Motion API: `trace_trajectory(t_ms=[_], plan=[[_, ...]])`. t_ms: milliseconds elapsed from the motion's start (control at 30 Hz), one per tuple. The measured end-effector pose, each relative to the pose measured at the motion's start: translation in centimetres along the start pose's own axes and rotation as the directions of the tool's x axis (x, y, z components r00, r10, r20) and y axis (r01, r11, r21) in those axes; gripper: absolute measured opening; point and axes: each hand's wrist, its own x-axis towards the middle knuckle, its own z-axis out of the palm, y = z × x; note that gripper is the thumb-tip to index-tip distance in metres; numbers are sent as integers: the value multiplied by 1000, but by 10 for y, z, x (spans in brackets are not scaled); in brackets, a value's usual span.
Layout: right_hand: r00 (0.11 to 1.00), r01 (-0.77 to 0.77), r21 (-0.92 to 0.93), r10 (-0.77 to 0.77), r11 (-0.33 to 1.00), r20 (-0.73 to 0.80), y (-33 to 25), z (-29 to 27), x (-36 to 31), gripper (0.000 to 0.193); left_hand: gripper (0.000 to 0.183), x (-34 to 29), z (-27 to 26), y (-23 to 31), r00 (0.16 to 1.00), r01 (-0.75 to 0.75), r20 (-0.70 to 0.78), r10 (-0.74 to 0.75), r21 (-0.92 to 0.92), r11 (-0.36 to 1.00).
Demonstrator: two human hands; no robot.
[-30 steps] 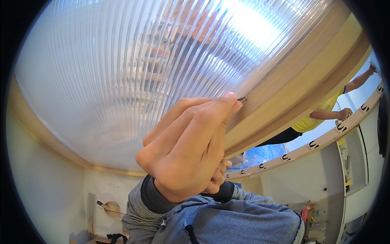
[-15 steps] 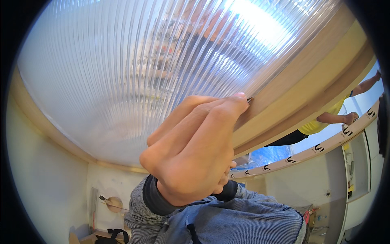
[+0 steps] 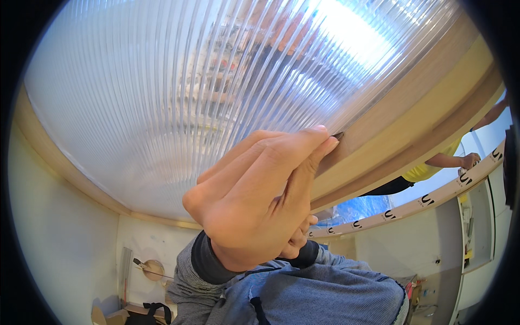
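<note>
My left hand (image 3: pixel 254 200) is raised at the centre, back of the hand toward me. Its thumb and forefinger pinch a small dark, thin, pointed piece (image 3: pixel 339 136), too little of which shows to name its kind. The tip of that piece meets the seam between a clear ribbed panel (image 3: pixel 162 108) and its pale wooden frame (image 3: pixel 401 114). Lower down, my right hand (image 3: pixel 296 242) is mostly hidden behind the left wrist. Its visible fingers are curled, and whatever they may hold is out of sight.
A long cardboard-coloured strip with dark marks (image 3: pixel 390 215) curves along the right. Beyond it a co-worker in a yellow top (image 3: pixel 420 171) reaches out an arm. Blue plastic sheeting (image 3: pixel 360 208) lies behind the frame. A black bag (image 3: pixel 154 313) sits at lower left.
My left hand has turned slightly, so its thumb and the dark piece show more plainly. The piece sits a little farther right in view. My right hand stays about where it was.
</note>
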Motion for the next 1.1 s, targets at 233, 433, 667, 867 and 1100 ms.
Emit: trace_trajectory(t_ms=[233, 433, 667, 867, 1100], plan=[[998, 10, 23, -12, 1000, 68, 2, -6, 2, 24, 20, -4, 12, -16, 992, -108, -72, 105, -40, 993], [998, 23, 46, -25, 999, 60, 2, -8, 3, 23, 20, -1, 2, -6, 998, -66, -6, 66, -6, 998], [1000, 25, -7, -25, 1000, -15, 4, 0, -5, 24, 21, 1, 2, -7, 998, -70, 9, 70, 17, 997], [999, 26, 29, -27, 999, 42, 3, -7, 8, 24, 20, -1, 7, -8, 996, -71, -61, 70, -18, 997], [996, 26, 6, -27, 1000, 87, 0, -9, 1, 23, 20, 3, 5, -11, 986, -164, -16, 165, 12, 986]])
